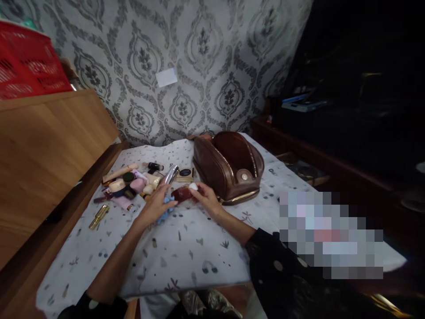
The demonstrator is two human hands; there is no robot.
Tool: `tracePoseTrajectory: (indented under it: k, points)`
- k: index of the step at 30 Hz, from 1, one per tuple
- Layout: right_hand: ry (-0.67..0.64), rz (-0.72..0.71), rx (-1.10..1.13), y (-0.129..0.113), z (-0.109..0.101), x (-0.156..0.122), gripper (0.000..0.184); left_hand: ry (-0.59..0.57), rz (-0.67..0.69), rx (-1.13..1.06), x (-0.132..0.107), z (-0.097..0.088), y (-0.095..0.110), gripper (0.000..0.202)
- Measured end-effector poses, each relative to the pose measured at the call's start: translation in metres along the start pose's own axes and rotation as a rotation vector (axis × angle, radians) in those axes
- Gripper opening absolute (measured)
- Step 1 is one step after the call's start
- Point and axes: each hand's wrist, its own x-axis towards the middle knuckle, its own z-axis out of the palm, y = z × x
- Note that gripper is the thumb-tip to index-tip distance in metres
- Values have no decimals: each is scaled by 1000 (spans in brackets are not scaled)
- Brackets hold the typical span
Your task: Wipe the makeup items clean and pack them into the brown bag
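Cosmetics lie clustered well left of the open brown bag. Nearer the bag, the left hand grips a blue cloth, apparently against the amber bottle, which is just left of the bag; the right hand, beside the bag, pinches the bottle's white cap.

Reddish-brown bottle too blurred for any readable lettering

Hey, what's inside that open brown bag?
The brown bag shows only dark brown lining through its opening; its bottom is hidden behind the near side, so anything lying there can't be seen.
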Motion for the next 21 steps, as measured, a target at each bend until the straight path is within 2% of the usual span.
tracePoseTrajectory:
  k: [4, 6, 8, 11, 14, 18, 21]
  points:
    - [-7, -7, -23, -3, -1, -3, 42, 166, -23, -55, 5, -16, 9, 24]
    - [-18, -13, -39, -5, -1, -3, 41, 265, 33, -85, 6, -11, 22, 25]
    - [-41, -23, -58, -7, -1, -3, 41, 314, 131, -92, 6, 3, 32, 29]
    - [-69, -51, -86, -8, -4, -2, 44, 218, 299, -63, 4, 29, 36, 36]
    - [-58, -57, -112, -6, -6, -2, 48, 92, 359, 0, 3, 42, 24, 41]
    - [-25, -37, -107, -4, -6, -3, 47, 85, 266, 98, 2, 36, 1, 35]
    - [-20, -18, -92, -5, -7, -4, 46, 112, 178, 167, 2, 29, -7, 32]
